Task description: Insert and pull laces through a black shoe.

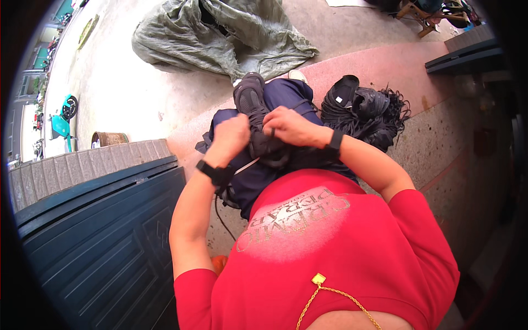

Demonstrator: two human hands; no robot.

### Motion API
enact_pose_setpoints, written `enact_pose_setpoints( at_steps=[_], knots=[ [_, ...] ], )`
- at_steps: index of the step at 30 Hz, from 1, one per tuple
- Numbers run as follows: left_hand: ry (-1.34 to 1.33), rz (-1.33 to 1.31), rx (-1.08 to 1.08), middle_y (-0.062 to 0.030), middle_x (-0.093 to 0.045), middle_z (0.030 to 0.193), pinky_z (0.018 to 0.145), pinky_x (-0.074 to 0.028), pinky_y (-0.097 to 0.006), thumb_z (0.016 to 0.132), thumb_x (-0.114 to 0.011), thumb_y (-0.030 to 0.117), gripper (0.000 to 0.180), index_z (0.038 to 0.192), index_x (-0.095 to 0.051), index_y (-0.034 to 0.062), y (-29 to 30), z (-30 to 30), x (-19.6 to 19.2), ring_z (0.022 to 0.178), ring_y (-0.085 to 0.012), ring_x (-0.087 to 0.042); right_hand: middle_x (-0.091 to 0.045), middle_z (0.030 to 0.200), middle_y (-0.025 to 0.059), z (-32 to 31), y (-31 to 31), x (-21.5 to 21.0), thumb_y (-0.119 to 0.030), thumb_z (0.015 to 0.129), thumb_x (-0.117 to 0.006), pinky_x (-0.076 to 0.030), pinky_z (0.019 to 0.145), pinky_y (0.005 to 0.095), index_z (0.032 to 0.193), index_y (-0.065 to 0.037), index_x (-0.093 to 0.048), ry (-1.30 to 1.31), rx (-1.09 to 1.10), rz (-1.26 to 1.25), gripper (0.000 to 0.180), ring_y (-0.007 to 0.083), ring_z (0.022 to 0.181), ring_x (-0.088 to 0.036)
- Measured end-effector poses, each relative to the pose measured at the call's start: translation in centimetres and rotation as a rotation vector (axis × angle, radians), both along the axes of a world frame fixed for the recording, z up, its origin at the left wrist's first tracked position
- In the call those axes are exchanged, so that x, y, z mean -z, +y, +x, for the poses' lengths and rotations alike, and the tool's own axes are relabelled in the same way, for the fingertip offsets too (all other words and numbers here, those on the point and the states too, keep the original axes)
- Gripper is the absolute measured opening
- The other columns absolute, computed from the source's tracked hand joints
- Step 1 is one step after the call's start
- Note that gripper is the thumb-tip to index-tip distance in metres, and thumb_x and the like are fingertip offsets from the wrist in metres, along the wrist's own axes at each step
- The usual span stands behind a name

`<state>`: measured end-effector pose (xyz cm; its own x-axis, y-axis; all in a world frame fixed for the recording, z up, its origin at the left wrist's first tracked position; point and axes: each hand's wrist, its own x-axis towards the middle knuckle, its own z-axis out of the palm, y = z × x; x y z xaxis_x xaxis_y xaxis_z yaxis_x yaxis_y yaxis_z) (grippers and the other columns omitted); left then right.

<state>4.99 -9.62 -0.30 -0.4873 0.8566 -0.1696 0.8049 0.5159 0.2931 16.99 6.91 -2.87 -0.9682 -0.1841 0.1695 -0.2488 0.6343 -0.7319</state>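
Observation:
A black sneaker (251, 99) with black laces rests across my lap, its toe pointing away from me. My left hand (232, 135) is closed at the shoe's left side, slightly blurred, and what its fingers hold is hidden. From the right, my right hand (289, 125) pinches over the shoe's opening, a dark strand of shoelace (272, 132) showing at its fingertips. Below my left hand, a thin pale stick-like thing (247, 166) lies against my dark blue trousers (256, 184).
Right of my knees sits a heap of black shoes and loose laces (366, 107). A crumpled grey-green cloth (220, 41) lies on the ground ahead. Blue door panels (110, 231) stand at my left, with a rusty round tub (109, 138) and a teal scooter (61, 124) beyond.

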Motion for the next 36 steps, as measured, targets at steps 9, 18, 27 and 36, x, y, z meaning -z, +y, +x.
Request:
enact_pose_setpoints(
  at_steps=[9,18,27,36],
  knots=[
    [-0.510,1.517,-1.462,-0.0159,-0.056,0.078,0.060,-0.050,-0.033,0.082,-0.040,0.003,0.012,0.082,-0.047,-0.0058,-23.0,-13.6,-5.3,0.069,-0.0227,-0.057,-0.042,0.061,0.0009,14.0,26.6,-0.8,-0.011,0.090,-0.042,-0.039,0.050,0.0230,0.088,-0.004,-0.049,0.358,1.139,-1.717,0.011,0.0119,0.053,-0.041],
    [-0.421,1.249,-1.530,-0.0015,-0.045,0.064,0.038,-0.025,-0.022,0.086,-0.049,0.010,0.013,0.075,-0.045,0.0030,-31.7,-13.1,-11.3,0.046,-0.0075,-0.034,-0.035,0.057,-0.0033,13.6,26.0,-6.9,-0.020,0.094,-0.037,-0.025,0.038,0.0191,0.097,-0.006,-0.048,0.194,1.254,-1.140,0.019,0.0054,0.044,-0.029],
    [-0.626,0.642,-1.171,0.0043,-0.043,0.064,0.036,-0.026,-0.018,0.085,-0.052,0.023,0.016,0.095,-0.055,0.0102,-12.1,-7.8,-3.9,0.046,-0.0032,-0.034,-0.060,0.076,0.0025,2.9,11.8,-0.9,-0.021,0.087,-0.049,-0.044,0.057,0.0254,0.098,-0.005,-0.062,-0.302,0.606,-0.331,0.024,0.0095,0.062,-0.052],
    [-0.473,0.135,-0.423,-0.0160,-0.062,0.078,0.064,-0.046,-0.033,0.069,-0.067,0.023,0.036,0.094,-0.062,-0.0017,-1.9,-0.5,-0.8,0.072,-0.0230,-0.060,-0.062,0.084,0.0170,-0.9,2.3,-2.8,-0.036,0.075,-0.060,-0.046,0.072,0.0407,0.092,-0.006,-0.062,-0.521,0.191,0.178,0.034,0.0335,0.081,-0.059]
  ],
)
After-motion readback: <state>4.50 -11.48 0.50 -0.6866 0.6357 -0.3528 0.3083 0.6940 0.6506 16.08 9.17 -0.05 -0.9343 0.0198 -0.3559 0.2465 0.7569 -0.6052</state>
